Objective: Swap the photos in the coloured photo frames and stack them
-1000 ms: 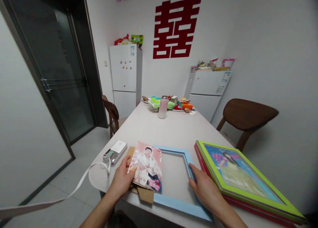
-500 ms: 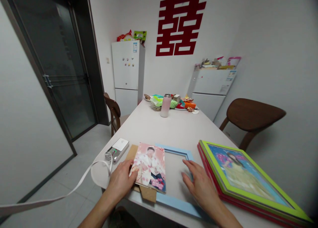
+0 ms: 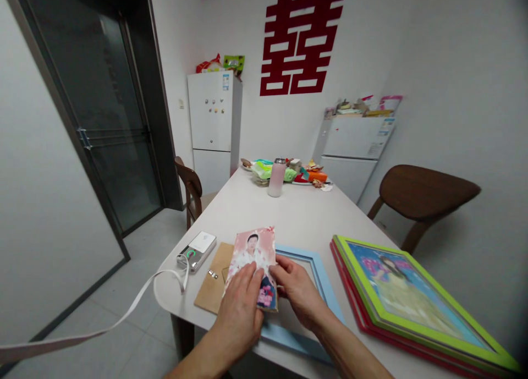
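Note:
A pink printed photo (image 3: 256,244) of a person in white is raised at a tilt over the table's near end. My left hand (image 3: 241,305) lies across its lower left part, fingers over the front and thumb low at the bottom edge. With its fingers closed, my right hand (image 3: 299,288) grips the photo's right edge. Beneath and to the left is a brown backing board (image 3: 212,291) with a small metal clip. A light blue picture frame (image 3: 325,283) lies flat under the photo and my right forearm, partly covered.
On the right, a green frame (image 3: 379,313) holding a picture is stacked on a red frame (image 3: 350,296). A power bank (image 3: 200,250) with a white strap lies left. Farther back stand a pink bottle (image 3: 276,178) and cluttered snacks (image 3: 264,172). Chairs flank the table.
My right hand has moved left from over the blue frame onto the photo's right edge. My left hand has shifted right across the photo, uncovering more of the backing board.

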Tool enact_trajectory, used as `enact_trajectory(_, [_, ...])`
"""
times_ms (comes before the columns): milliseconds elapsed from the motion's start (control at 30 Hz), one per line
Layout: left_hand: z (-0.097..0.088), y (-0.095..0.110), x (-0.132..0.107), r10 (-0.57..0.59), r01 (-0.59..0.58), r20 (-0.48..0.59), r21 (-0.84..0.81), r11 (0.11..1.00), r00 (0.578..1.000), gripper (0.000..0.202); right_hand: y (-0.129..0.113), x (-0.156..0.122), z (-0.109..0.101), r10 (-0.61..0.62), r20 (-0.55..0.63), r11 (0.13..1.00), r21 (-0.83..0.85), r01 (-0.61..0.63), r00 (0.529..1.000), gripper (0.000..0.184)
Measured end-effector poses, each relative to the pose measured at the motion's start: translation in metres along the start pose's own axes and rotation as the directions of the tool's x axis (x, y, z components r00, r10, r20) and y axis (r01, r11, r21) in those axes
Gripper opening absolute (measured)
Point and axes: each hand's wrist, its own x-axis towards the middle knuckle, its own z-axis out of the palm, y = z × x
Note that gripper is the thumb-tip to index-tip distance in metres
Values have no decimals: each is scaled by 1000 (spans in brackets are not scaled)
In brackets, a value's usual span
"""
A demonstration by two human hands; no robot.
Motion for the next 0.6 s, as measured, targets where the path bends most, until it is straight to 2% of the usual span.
enact_trajectory(67, [-3, 6, 9, -14, -10, -154, -156, 988, 988, 49, -8, -5, 1, -50, -22, 998, 30, 51, 998, 45])
enact_trajectory(133, [-6, 13, 16, -144, 26, -275, -394, 919, 951, 38, -7, -7, -2, -37, -117, 999, 21, 40, 992, 51])
enact_trajectory(167, [-6, 17, 19, -239, 55, -287, -529, 847, 927, 34, -4, -8, -5, -5, -181, 1000, 17, 8, 983, 53])
enact_trajectory(233, [-2, 26, 21, -402, 103, -207, -772, 627, 892, 33, 6, -8, -12, 67, -237, 997, 48, -57, 969, 54])
enact_trajectory(267, [1, 29, 21, -437, 117, -137, -855, 505, 889, 34, 10, -7, -17, 81, -228, 995, 80, -64, 970, 52])
enact_trajectory(333, [8, 32, 19, -434, 133, -20, -938, 320, 901, 38, 16, -7, -27, 54, -203, 990, 142, -25, 978, 49])
enact_trajectory(367, [11, 32, 18, -426, 140, 7, -950, 280, 905, 41, 17, -7, -33, 31, -205, 988, 156, 2, 978, 48])
enact_trajectory(400, [13, 30, 17, -431, 149, 17, -950, 275, 902, 43, 17, -7, -40, 17, -220, 989, 147, 16, 975, 50])
enact_trajectory(467, [14, 24, 14, -456, 188, 6, -916, 354, 890, 47, 16, -8, -58, 22, -261, 998, 56, -7, 965, 53])
enact_trajectory(533, [12, 16, 9, -445, 264, 6, -813, 519, 895, 49, 16, -8, -77, 16, -309, 991, -119, -56, 951, 55])
enact_trajectory(600, [8, 13, 4, -376, 322, 50, -626, 710, 925, 47, 19, -8, -93, -35, -379, 941, -324, -97, 925, 53])
